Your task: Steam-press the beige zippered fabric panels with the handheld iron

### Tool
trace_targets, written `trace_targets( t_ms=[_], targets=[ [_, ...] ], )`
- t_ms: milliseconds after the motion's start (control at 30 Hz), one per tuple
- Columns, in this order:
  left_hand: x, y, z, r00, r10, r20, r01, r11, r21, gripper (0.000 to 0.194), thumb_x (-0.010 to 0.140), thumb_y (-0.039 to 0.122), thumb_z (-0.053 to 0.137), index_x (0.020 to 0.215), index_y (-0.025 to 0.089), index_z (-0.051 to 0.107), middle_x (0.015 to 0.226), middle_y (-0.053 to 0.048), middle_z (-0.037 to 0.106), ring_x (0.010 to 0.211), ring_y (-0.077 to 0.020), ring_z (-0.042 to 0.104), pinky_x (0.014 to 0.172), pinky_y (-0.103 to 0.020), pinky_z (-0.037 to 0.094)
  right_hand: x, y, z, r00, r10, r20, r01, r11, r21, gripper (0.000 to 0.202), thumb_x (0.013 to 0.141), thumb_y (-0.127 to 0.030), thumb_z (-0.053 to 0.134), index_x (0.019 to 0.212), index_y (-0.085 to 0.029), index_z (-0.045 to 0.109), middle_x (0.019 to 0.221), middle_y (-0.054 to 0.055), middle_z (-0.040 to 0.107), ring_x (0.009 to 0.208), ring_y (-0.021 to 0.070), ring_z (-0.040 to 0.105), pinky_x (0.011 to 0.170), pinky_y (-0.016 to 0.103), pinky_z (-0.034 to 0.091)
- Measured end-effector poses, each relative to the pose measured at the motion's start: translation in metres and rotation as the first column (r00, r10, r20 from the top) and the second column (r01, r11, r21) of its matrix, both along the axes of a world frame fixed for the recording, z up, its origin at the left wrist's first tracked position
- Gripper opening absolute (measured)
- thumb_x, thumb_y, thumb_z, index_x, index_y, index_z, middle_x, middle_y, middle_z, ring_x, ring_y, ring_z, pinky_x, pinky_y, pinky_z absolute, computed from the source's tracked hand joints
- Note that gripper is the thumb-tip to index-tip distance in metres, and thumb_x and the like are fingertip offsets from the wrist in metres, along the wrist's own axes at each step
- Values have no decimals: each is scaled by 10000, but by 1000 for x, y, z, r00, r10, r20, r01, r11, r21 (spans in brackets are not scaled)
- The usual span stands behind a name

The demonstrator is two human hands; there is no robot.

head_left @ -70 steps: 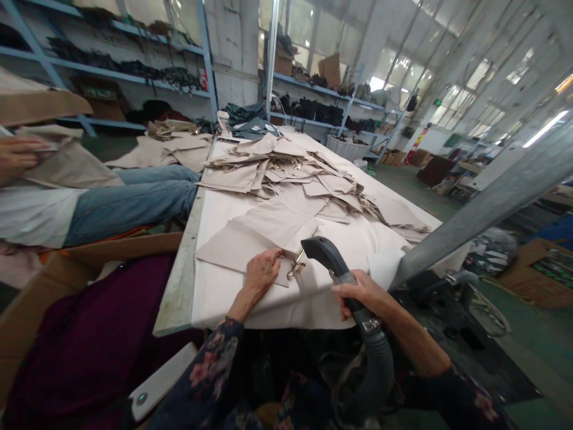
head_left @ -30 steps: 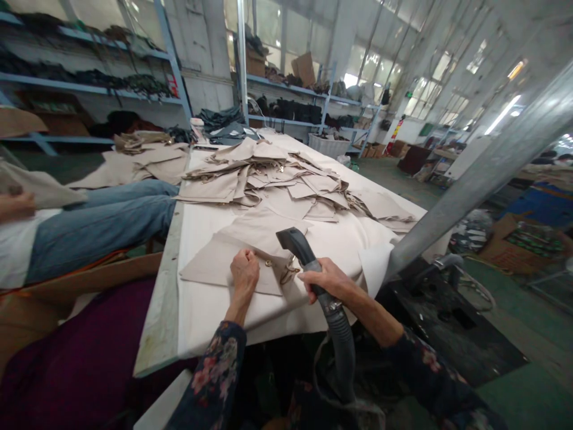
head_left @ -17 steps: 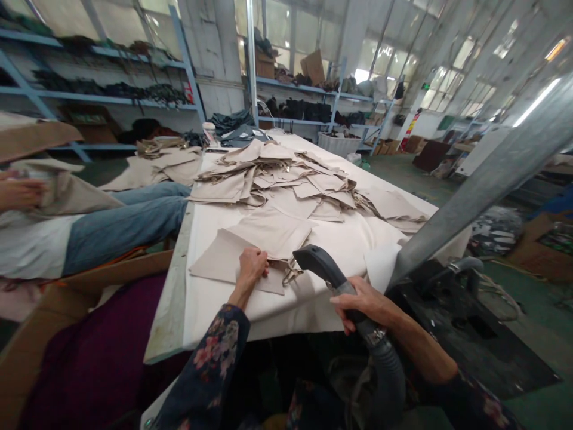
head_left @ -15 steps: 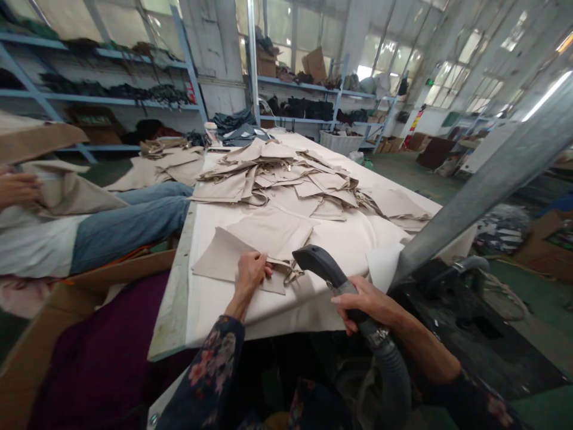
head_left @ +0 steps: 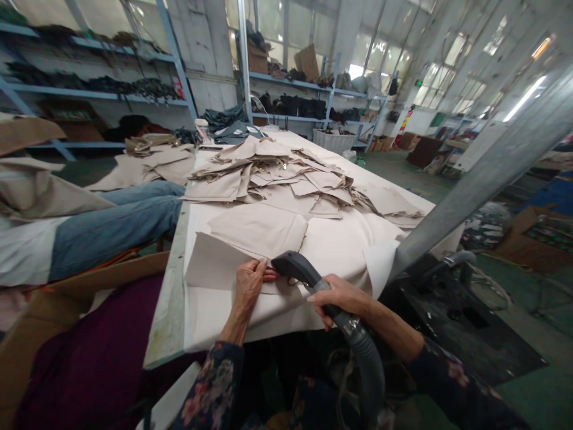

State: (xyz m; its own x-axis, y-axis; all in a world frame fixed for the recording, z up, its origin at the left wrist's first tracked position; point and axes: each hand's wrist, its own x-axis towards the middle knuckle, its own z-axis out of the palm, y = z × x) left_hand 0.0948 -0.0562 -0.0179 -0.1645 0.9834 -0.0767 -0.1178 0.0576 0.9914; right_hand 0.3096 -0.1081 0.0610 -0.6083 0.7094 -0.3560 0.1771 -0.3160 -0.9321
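Observation:
My right hand (head_left: 336,298) is wrapped round the grey neck of a vacuum hose (head_left: 364,352), which drops away below the table. Its black nozzle (head_left: 298,266) points left, and the tip lies against the edge of a beige fabric piece (head_left: 215,263) near my left fingers. My left hand (head_left: 251,285) pinches that piece by its edge on the tabletop. The nozzle covers most of the metal hardware at the edge. Just behind lies another flat beige fabric piece (head_left: 262,227).
A heap of beige fabric pieces (head_left: 277,173) covers the table's middle. A slanted metal post (head_left: 474,167) rises at the right. To the left, a person in jeans (head_left: 116,224) sits beside the table (head_left: 168,322), near a cardboard box with purple cloth (head_left: 98,346).
The nozzle has moved left, from beside the metal hardware to right against my left fingers. My left hand still pinches the fabric piece. The view has shifted slightly.

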Motion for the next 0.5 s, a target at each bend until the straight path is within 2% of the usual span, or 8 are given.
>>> trace_targets(
  t_ms=[100, 233, 367, 500],
  targets=[
    [0, 1, -2, 1000, 5, 7, -6, 1000, 12, 290, 727, 396, 588, 624, 125, 581, 561, -53, 670, 502, -167, 640, 516, -264, 531, -2, 7, -4, 999, -7, -32, 8, 1000, 21, 281, 722, -317, 628, 560, -95, 571, 440, 0, 556, 366, 107, 530, 403, 214, 479],
    [-1, 0, -2, 1000, 6, 5, -6, 1000, 31, 305, 729, 400, 582, 602, 123, 575, 539, -49, 658, 470, -146, 620, 490, -243, 511, -1, 1, 0, 1000, 7, 27, -8, 999, 31, 276, 734, -298, 615, 553, -97, 566, 439, -1, 551, 366, 111, 534, 419, 231, 495],
    [-3, -2, -2, 999, -19, -46, 20, 999, 41, 322, 735, 402, 571, 594, 113, 587, 473, -34, 622, 371, -96, 535, 404, -187, 418, -7, -8, 8, 997, 1, 81, -5, 998, 59, 246, 741, -267, 600, 561, -103, 567, 442, -5, 551, 365, 111, 537, 390, 210, 468],
    [-4, -4, 0, 995, -43, -85, 48, 997, 57, 350, 750, 423, 543, 639, 100, 617, 448, -27, 601, 345, -79, 493, 375, -175, 351, -17, 1, 8, 996, -58, 67, 48, 990, 134, 247, 739, -258, 594, 548, -104, 569, 432, -4, 554, 351, 105, 521, 379, 205, 449]
  ],
)
